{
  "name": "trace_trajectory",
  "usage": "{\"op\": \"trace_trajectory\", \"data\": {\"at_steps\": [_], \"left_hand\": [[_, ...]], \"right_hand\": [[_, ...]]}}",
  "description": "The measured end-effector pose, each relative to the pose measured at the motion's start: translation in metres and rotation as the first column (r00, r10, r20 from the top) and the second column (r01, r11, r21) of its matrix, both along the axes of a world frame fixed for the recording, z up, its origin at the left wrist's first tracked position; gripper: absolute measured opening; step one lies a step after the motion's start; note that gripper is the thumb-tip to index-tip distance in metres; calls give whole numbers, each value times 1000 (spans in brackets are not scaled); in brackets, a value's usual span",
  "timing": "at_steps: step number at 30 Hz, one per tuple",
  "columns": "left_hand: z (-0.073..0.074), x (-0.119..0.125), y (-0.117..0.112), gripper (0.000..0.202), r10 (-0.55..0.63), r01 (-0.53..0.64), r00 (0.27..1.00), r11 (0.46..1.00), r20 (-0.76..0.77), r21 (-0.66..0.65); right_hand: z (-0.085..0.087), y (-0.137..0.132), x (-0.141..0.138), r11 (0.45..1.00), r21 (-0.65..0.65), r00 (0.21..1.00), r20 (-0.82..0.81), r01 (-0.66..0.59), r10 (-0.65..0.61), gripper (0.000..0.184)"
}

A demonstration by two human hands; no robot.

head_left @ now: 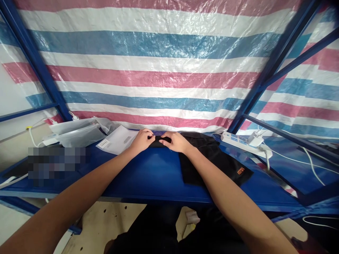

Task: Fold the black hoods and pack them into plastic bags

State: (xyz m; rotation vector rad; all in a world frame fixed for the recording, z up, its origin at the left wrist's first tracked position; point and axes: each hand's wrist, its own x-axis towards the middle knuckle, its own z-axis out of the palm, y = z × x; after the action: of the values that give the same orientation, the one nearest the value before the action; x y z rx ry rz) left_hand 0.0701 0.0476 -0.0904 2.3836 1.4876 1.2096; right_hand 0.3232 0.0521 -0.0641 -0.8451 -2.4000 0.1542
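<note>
A black garment (212,160) with a small orange logo lies on the blue shelf (148,176), spread toward the right. Both arms reach forward to its far left corner. My left hand (142,139) is curled, fingers pinching the black fabric edge. My right hand (176,141) is beside it, fingers closed on the same narrow strip of cloth between the two hands. The hands almost touch each other.
White plastic mailer bags (79,132) and a sheet with a label (118,140) lie at the left. A white power strip (245,143) with cables sits at the right. A striped tarp (159,70) hangs behind; blue frame bars slant at both sides.
</note>
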Motion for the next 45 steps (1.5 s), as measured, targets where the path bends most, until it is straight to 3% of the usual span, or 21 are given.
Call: {"op": "trace_trajectory", "data": {"at_steps": [4, 7, 10, 14, 20, 23, 28, 34, 42, 45], "left_hand": [[6, 2, -11, 19, -38, 48, 997, 987, -68, 154], [13, 5, -23, 25, -57, 116, 970, 964, -236, 240], [17, 10, -34, 30, -87, 164, 935, 966, -345, 199], [15, 13, -43, 20, -69, 126, 923, 984, -379, 129], [17, 8, -39, 23, -66, 88, 927, 995, -370, 42], [20, 7, -39, 25, -80, 118, 904, 991, -420, 65], [21, 15, -49, 35, 4, 103, 847, 980, -532, 172], [19, 18, -49, 42, -20, 53, 850, 997, -527, 49], [25, 10, -39, 29, -46, 32, 836, 999, -547, -36], [27, 9, -37, 32, -53, 5, 861, 995, -505, -96]], "right_hand": [[-2, 5, 0, 1000, -1, 998, 58, -16, 16, 59], [-3, 8, -1, 998, -8, 996, 54, -64, 64, 54], [-3, 11, -1, 995, -56, 996, 14, -83, 84, 47], [-3, 13, 0, 991, -89, 995, 28, -95, 98, 43], [-2, 9, 1, 987, 149, 992, 122, -60, 42, 76], [0, 4, -1, 982, 175, 988, 150, -67, 41, 64], [1, 4, -3, 998, 62, 991, 135, -17, 8, 47], [1, 11, -2, 999, -37, 998, 60, 1, 1, 35], [7, 0, -7, 968, -243, 997, 23, -70, 78, 34], [1, -3, -8, 980, -178, 996, 14, -84, 88, 38]]}}
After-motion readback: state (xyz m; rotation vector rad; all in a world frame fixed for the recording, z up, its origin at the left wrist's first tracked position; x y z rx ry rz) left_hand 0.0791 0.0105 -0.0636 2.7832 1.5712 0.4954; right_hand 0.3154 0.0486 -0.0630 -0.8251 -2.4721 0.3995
